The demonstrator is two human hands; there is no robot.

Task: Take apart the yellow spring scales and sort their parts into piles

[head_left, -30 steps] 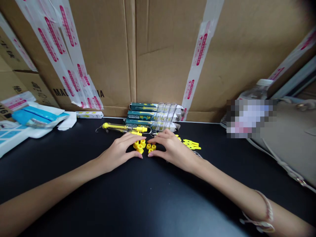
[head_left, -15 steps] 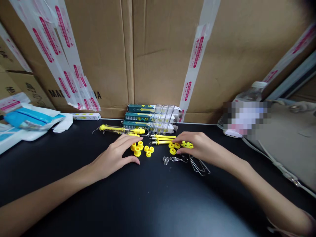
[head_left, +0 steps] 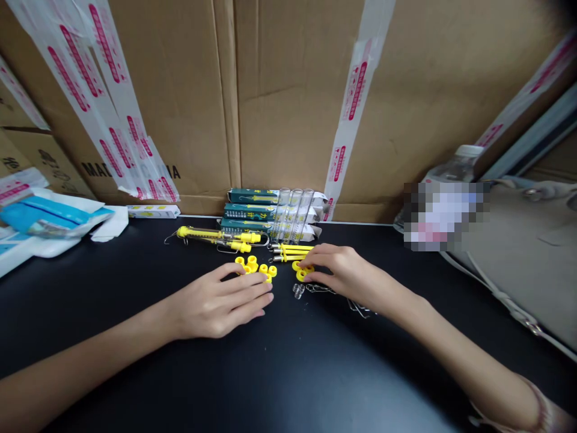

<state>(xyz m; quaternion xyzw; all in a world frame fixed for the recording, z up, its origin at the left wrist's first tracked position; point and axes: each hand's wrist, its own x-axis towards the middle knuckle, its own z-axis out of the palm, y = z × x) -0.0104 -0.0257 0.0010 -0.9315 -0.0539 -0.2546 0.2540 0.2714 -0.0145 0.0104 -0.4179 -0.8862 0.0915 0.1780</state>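
Note:
My left hand (head_left: 223, 300) lies flat on the black table (head_left: 135, 300), fingers stretched out, its fingertips just below a cluster of small yellow rings (head_left: 255, 266). My right hand (head_left: 345, 273) rests to the right with curled fingers pinching small yellow rings (head_left: 301, 272). Below that hand lie a tiny metal spring (head_left: 298, 291) and wire hooks (head_left: 358, 307). Yellow rods (head_left: 291, 252) and a yellow spring scale (head_left: 216, 236) lie just behind, in front of clear tubes (head_left: 293, 211) and stacked green boxes (head_left: 250, 210).
Taped cardboard boxes (head_left: 279, 102) wall off the back of the table. White and blue packaging (head_left: 54, 219) sits at the far left. At the right are a plastic bottle (head_left: 460, 159) and a grey bag (head_left: 527, 252).
My right hand moved left from the yellow clips to the rings by the rods. My left hand slid down and flattened below the ring cluster. The view shifted slightly.

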